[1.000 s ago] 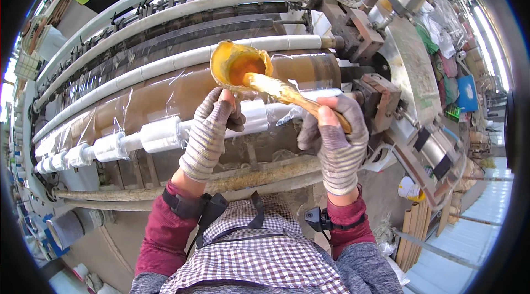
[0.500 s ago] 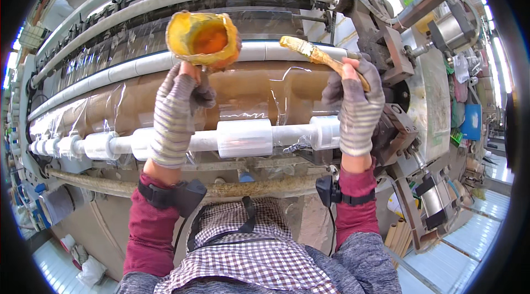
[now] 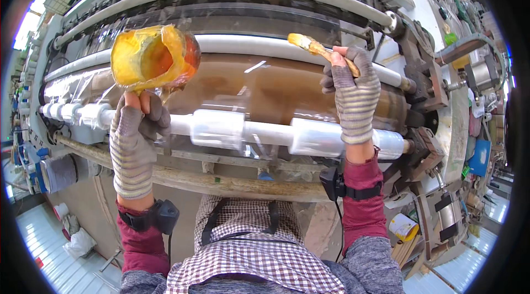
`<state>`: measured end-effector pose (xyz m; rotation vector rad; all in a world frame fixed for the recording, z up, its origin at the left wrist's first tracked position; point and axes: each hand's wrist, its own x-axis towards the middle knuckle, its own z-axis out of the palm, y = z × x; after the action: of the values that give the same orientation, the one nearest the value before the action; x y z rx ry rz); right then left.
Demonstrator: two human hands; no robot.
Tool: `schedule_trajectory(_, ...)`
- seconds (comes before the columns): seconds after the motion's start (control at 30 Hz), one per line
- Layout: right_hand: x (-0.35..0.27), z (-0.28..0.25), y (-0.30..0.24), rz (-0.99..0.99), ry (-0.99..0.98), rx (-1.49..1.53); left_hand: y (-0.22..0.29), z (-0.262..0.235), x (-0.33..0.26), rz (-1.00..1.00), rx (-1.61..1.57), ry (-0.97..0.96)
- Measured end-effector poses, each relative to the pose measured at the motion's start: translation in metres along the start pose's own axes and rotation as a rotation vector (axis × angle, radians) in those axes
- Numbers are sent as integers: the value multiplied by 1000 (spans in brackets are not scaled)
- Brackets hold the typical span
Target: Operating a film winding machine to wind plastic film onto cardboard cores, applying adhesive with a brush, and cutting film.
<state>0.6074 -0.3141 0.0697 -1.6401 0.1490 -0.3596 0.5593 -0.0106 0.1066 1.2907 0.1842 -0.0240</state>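
Left hand [image 3: 131, 135]: in a striped glove [image 3: 133, 172], pinches a yellow-crusted cup [image 3: 127, 62] by its lower edge, orange interior showing.
Right hand [image 3: 354, 92]: holds a brush [image 3: 310, 45] by its handle, yellowed bristles well apart from the cup.
Brown roller [image 3: 265, 84]: stretches beyond both hands, clear film rolls [image 3: 221, 129] lined along the shaft [image 3: 269, 133] before it (a checked apron [image 3: 248, 255] fills the foreground).

Sleeves [image 3: 363, 218] are maroon, gloves [image 3: 358, 112] striped (apron [image 3: 254, 261] checked).

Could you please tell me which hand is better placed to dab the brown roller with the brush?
Probably the right hand: it grips the brush and shows in front of the brown roller, while the left hand is occupied holding the yellow cup.
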Motion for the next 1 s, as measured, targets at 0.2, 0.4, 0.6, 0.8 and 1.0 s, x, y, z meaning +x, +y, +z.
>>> schedule_trajectory(0.2,-42,37,-17,19,127,-154,21,-112,-2,-38,-6,59)
schedule_trajectory(0.4,-52,168,-34,-141,149,-138,48,-224,11,-44,26,3)
schedule_trajectory(0.6,-47,231,-9,-95,5,-273,69,-299,13,-61,71,96)
schedule_trajectory(0.8,-80,294,-51,-163,133,-121,80,-361,3,-73,-6,169)
schedule_trajectory(1.0,-74,398,-42,-84,-16,-140,97,-410,18,-69,-17,140)
